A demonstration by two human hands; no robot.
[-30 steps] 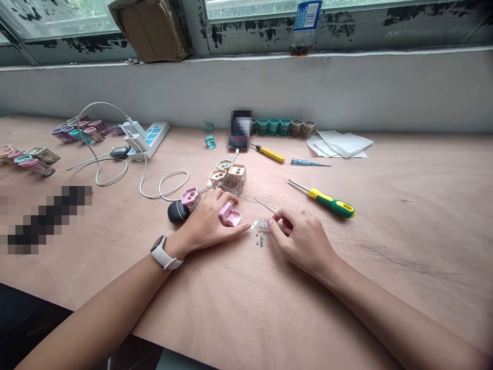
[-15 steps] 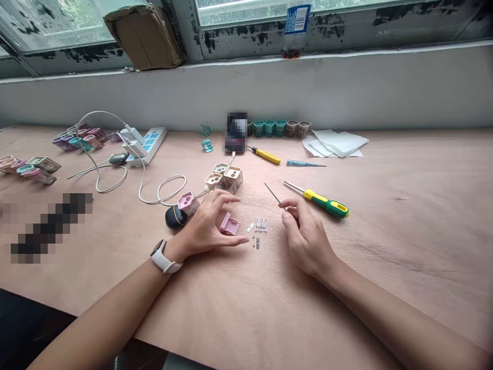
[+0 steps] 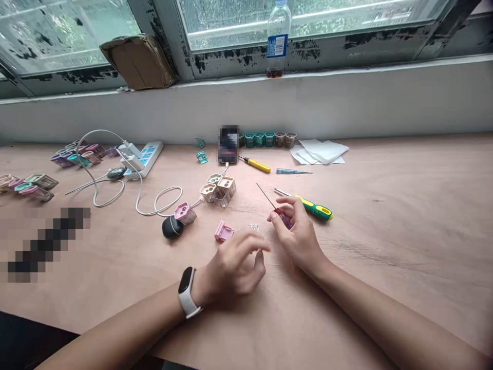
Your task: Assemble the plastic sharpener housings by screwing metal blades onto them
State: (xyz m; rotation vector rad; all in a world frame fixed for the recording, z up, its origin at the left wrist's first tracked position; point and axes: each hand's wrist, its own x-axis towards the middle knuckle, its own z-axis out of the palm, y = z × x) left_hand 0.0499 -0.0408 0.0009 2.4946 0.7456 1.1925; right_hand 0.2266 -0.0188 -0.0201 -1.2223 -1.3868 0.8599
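Observation:
My right hand (image 3: 300, 239) is closed around the purple-red handle of a thin screwdriver (image 3: 284, 220), its shaft pointing up and to the left. My left hand (image 3: 241, 262), slightly smeared by motion, hovers over the small parts with thumb and forefinger apart and nothing visible between them. Just beyond it lies a pink plastic sharpener insert (image 3: 223, 232). Beside that, a clear plastic piece (image 3: 253, 227) shows past my knuckles; the tiny metal bits near it are covered by the hand. A pink two-hole pencil sharpener (image 3: 185, 213) stands farther left.
A green-yellow screwdriver (image 3: 316, 209) lies behind my right hand. Beige sharpeners (image 3: 221, 190), a black case (image 3: 172, 227) and a white cable (image 3: 156, 210) are at centre-left. Behind are a yellow-handled tool (image 3: 259, 165), a blue screwdriver (image 3: 295, 171), papers (image 3: 321, 152) and a power strip (image 3: 148, 156).
My left hand has moved right and nearer to me, from beside the pink insert to over the small parts. My right hand keeps the screwdriver, whose handle now shows. The camera view has tilted up.

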